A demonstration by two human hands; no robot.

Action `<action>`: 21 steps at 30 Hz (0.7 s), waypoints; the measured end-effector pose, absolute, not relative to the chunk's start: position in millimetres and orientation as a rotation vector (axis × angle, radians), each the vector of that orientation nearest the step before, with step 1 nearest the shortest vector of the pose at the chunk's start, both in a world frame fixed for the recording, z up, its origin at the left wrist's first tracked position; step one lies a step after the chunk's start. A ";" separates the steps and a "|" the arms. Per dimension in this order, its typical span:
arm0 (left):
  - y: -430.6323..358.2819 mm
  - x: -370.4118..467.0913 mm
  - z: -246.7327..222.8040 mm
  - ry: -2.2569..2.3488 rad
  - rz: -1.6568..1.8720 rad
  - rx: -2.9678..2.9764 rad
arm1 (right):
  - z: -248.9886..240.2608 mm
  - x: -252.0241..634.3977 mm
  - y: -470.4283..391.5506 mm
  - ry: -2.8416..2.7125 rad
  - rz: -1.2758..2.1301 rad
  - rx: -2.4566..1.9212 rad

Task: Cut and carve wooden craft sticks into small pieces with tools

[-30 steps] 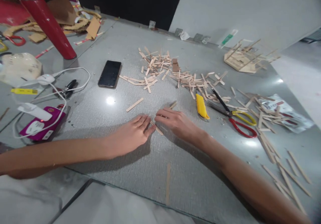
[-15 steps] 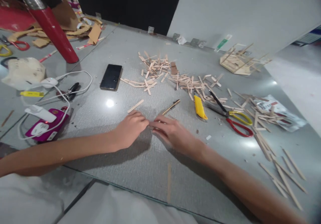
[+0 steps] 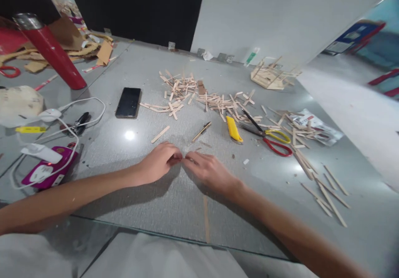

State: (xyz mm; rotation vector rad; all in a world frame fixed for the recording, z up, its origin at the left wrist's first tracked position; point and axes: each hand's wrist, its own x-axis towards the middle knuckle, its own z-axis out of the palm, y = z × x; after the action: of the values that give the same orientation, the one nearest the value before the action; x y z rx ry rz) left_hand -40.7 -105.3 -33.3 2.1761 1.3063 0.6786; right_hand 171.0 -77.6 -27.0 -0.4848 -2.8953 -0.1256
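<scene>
My left hand (image 3: 159, 162) and my right hand (image 3: 212, 170) meet fingertip to fingertip low over the grey table. Both are closed in a pinch, and whatever lies between the fingers is too small and hidden to name. Just beyond them lie a gold and black pen (image 3: 201, 132) and a thin flat sliver (image 3: 205, 144). A single wooden craft stick (image 3: 160, 134) rests past my left hand. Farther right are a yellow box cutter (image 3: 233, 129) and scissors (image 3: 263, 133) with red and yellow handles, their blades spread apart.
Heaps of craft sticks (image 3: 221, 102) cover the middle and right. A phone (image 3: 128, 102), a purple power adapter (image 3: 64, 157) with white cables and a red flask (image 3: 51, 51) stand left. A small stick-built frame (image 3: 268, 78) sits at the back. The glass edge (image 3: 140, 230) runs in front.
The view has swung right, so things on the table appear farther left. My right hand has moved clear of the pen, which now shows whole. Both hands stay pinched together.
</scene>
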 end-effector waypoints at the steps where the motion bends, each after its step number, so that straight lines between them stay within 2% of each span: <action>1: -105.7 -40.5 -34.1 1.287 0.676 2.181 | -27.1 170.0 -79.9 -2.896 -0.151 -0.488; 6: -109.2 -40.2 -31.2 1.264 0.626 2.183 | -28.6 164.7 -88.7 -2.883 -0.312 -0.521; 11: -113.7 -38.2 -13.5 1.247 0.577 1.881 | -26.1 166.6 -92.5 -2.827 -0.390 -0.577; 21: -127.2 -28.2 6.1 1.052 0.694 1.259 | -17.2 174.0 -103.5 -2.510 -0.280 -0.878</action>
State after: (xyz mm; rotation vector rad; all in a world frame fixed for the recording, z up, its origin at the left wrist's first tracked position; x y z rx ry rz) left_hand -28.2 -127.2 6.1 1.2594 1.0519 0.6942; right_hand 174.0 -103.5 -17.2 -0.8777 -2.5105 -0.2796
